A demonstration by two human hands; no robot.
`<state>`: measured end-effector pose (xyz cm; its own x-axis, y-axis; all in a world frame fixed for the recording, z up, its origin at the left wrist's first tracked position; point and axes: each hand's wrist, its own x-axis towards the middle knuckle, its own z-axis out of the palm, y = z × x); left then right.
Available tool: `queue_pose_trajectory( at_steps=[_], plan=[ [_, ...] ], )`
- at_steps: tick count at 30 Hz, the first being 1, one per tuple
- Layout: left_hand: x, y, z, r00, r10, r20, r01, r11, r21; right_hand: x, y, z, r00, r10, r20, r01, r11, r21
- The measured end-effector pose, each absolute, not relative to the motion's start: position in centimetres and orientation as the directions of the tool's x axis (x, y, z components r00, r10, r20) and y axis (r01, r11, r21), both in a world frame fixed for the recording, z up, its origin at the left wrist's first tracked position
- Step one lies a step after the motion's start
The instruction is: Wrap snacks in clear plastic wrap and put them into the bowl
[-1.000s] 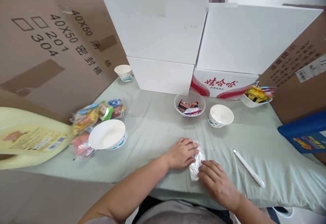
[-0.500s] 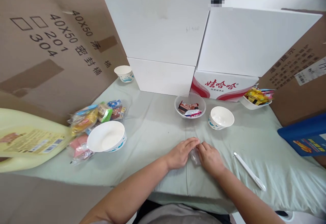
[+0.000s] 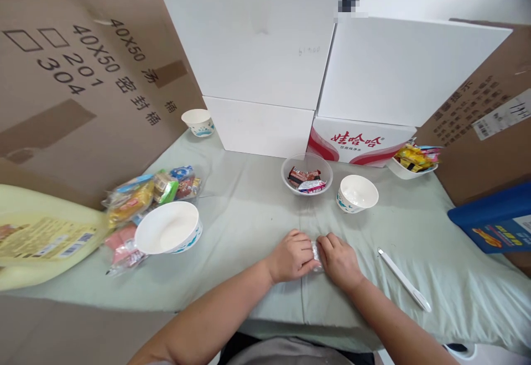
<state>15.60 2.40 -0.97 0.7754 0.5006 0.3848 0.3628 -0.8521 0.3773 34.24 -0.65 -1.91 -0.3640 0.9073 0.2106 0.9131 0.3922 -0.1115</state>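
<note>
A small clear plastic packet [image 3: 317, 256] lies on the cloth between my hands, mostly covered by them. My left hand [image 3: 291, 255] is closed on its left side, fingers curled and thumb beneath. From the right, my right hand [image 3: 339, 261] grips the packet with bent fingers. Beyond them stands a clear plastic bowl [image 3: 290, 186] holding a few wrapped snacks [image 3: 306, 178]. To its right is a white paper bowl [image 3: 355, 202] with a blue pattern; something clear seems to lie inside. A white utility knife [image 3: 404, 280] rests right of my right hand.
Left are a larger white bowl [image 3: 166, 227], several packaged snacks [image 3: 133, 202] and a pale yellow jug [image 3: 50, 238]. A small bowl [image 3: 198, 124] stands at the back left. White boxes [image 3: 265, 127] block the back. A snack-filled bowl [image 3: 409, 170] and blue container [image 3: 493, 218] are right.
My left hand has shifted down along the packet, its thumb now showing below. My right hand stays beside it. The whole view has moved slightly.
</note>
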Motion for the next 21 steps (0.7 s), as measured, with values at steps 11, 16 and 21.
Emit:
queue_pose_trajectory(
  at_steps=[11,16,21],
  plan=[
    [15.5,2.6,-1.1,0.778,0.565,0.274,0.441,-0.802,0.401,37.8,-0.5,0.2,-0.208,0.898,0.387,0.939,0.294,-0.178],
    [15.3,2.9,-1.0,0.768,0.565,0.301,0.383,-0.783,0.49,35.7,-2.2,0.5,-0.518,0.789,0.332,0.733,0.609,-0.304],
    [14.4,3.1,0.0,0.605,0.686,0.404,0.317,-0.674,0.668,34.3,-3.5,-0.4,-0.488,0.82,0.298,0.763,0.567,-0.311]
  ],
)
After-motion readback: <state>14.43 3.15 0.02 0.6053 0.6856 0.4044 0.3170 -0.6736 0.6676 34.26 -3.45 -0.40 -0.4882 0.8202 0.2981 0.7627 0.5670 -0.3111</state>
